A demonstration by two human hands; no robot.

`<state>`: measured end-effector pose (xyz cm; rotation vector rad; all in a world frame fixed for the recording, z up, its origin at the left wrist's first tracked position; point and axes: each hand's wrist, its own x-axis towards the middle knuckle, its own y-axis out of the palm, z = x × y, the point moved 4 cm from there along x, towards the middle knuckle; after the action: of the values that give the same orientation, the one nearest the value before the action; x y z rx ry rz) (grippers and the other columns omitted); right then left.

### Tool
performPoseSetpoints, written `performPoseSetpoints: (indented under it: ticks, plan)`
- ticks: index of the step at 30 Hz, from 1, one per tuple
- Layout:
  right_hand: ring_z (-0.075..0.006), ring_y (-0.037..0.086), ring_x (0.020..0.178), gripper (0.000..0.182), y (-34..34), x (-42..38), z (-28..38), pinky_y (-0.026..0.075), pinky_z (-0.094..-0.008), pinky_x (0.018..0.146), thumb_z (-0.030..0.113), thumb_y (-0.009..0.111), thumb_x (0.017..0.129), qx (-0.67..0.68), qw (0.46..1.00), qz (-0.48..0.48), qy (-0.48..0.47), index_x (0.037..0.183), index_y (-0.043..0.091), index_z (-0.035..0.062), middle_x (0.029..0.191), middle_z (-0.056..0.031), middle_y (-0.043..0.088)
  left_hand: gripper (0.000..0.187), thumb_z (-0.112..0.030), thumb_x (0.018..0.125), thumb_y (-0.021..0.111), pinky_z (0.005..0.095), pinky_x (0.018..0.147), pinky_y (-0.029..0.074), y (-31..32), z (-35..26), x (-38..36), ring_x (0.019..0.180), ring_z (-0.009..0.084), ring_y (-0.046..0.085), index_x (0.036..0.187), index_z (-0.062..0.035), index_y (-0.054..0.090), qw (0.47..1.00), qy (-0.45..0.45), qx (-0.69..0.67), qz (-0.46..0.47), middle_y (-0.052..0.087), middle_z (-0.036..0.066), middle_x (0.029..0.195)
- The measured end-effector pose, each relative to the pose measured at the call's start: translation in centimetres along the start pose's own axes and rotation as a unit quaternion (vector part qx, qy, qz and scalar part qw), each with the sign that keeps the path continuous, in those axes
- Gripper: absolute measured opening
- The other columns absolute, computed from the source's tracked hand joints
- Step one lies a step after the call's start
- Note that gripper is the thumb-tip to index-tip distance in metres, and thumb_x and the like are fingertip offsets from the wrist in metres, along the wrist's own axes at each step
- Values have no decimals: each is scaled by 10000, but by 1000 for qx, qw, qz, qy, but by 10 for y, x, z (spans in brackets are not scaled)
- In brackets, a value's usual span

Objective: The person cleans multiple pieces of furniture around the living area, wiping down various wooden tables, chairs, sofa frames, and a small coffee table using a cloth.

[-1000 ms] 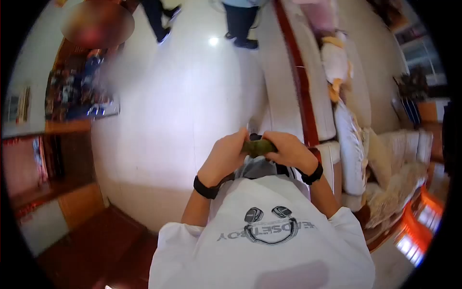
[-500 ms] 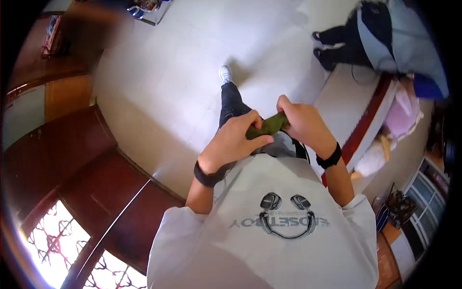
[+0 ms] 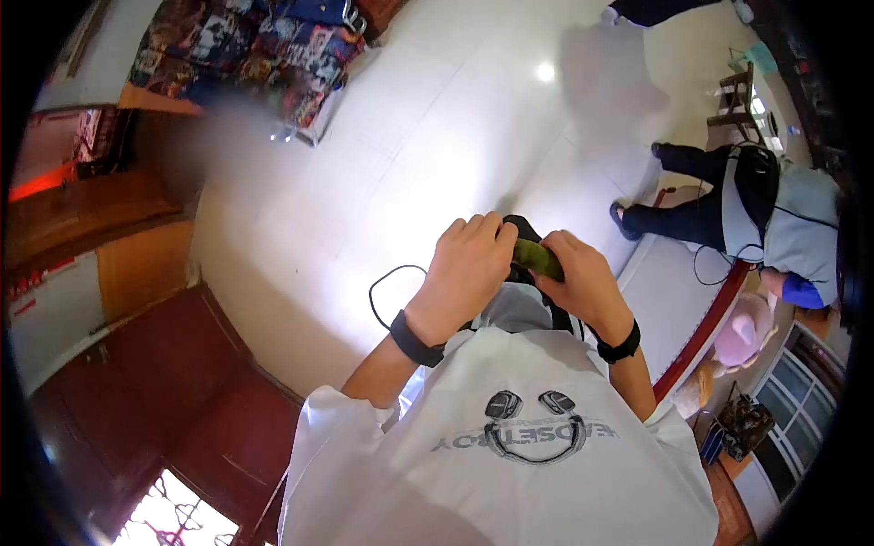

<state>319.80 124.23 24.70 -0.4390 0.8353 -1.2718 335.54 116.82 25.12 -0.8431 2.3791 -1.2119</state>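
Note:
Between my two hands, in front of my waist, is a small dark green cloth [image 3: 537,258], bunched into a short roll. My left hand [image 3: 469,275] is closed on its left end, fingers curled over it and knuckles up. At the other end my right hand [image 3: 584,278] grips it with bent fingers. Only the middle of the roll shows; both ends are hidden in the hands. A black band circles each wrist. Behind the hands a black cable [image 3: 381,289] loops out to the left of my body.
Pale floor tiles [image 3: 401,155] stretch ahead. To the right, another person [image 3: 801,223] stands beside a low platform with a red edge [image 3: 701,329], with a pink plush toy [image 3: 745,329] nearby. Dark red wooden doors [image 3: 173,364] are at left. A patterned cover [image 3: 264,64] lies at upper left.
My view has shifted, bringing in more of the room ahead. Both hands still hold the green cloth, now more compactly bunched, with the hands closer together. The other person's legs have moved apart.

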Motion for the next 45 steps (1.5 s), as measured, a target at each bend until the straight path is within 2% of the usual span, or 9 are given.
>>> performPoseSetpoints:
  ticks: [5, 7, 15, 22, 27, 31, 37, 41, 45]
  plan:
    - [-359, 649, 833, 398, -50, 123, -22, 525, -444, 694, 95, 711, 781, 22, 998, -16, -61, 1110, 488, 82, 948, -151, 641, 199, -51, 760, 657, 430, 733, 466, -18, 62, 107, 758, 349, 621, 913, -54, 530, 991, -88, -4, 97, 637, 122, 759]
    - [-399, 652, 758, 448, -65, 175, -29, 514, -454, 669, 86, 730, 756, -36, 997, 44, -50, 1141, 501, 76, 849, -157, 675, 146, -61, 793, 614, 442, 717, 454, -29, 92, 147, 732, 367, 624, 906, -49, 524, 998, -52, -13, 36, 640, 131, 717]
    - [-394, 648, 750, 527, -173, 378, -29, 515, -451, 676, 207, 734, 833, -37, 986, 40, -154, 1295, 510, 86, 893, -173, 697, 250, -36, 766, 629, 415, 783, 432, -95, 196, 322, 890, 323, 601, 995, -35, 528, 997, -73, 10, 34, 595, 145, 923]
    - [-397, 651, 853, 549, -266, 539, -62, 530, -424, 738, 246, 735, 840, 28, 997, 41, -67, 1317, 541, 55, 1018, -194, 672, 427, -62, 744, 640, 423, 897, 407, -169, 260, 499, 1032, 364, 519, 1152, -8, 526, 992, -23, -122, 36, 526, 190, 1059]
    - [-372, 641, 853, 422, -337, 639, -106, 517, -438, 701, 109, 748, 742, -15, 1000, 2, -9, 1115, 562, 42, 993, -165, 630, 504, -53, 744, 623, 470, 998, 392, -195, 303, 630, 1086, 413, 521, 1237, -6, 526, 984, 9, -151, 93, 565, 197, 1097]
    - [-379, 637, 761, 443, -375, 708, -136, 507, -455, 642, 102, 758, 725, -41, 999, -22, 7, 1077, 491, 76, 907, -137, 633, 369, -86, 743, 652, 462, 865, 467, -212, 329, 725, 1011, 394, 562, 1099, -43, 567, 976, -1, -139, 165, 587, 173, 1046]
    - [-393, 658, 800, 420, -450, 818, -170, 515, -452, 666, 167, 732, 815, 13, 998, 68, 1, 1171, 518, 100, 890, -162, 687, 268, -102, 744, 669, 493, 777, 474, -208, 380, 847, 951, 422, 583, 941, -32, 501, 980, 19, -163, 109, 594, 194, 982]
    - [-394, 670, 845, 468, -471, 893, -197, 536, -461, 698, 267, 686, 886, 49, 989, 138, -15, 1280, 476, 125, 982, -159, 696, 297, -92, 794, 660, 535, 754, 460, -201, 435, 903, 888, 471, 586, 1005, -46, 456, 978, -91, -158, 103, 610, 225, 888]
    - [-411, 661, 857, 475, -460, 997, -228, 535, -472, 730, 257, 674, 894, 71, 986, 130, -71, 1318, 484, 157, 980, -179, 682, 353, -30, 778, 670, 504, 811, 466, -202, 515, 951, 996, 439, 577, 1062, -50, 461, 984, -81, -152, 46, 611, 204, 1019]
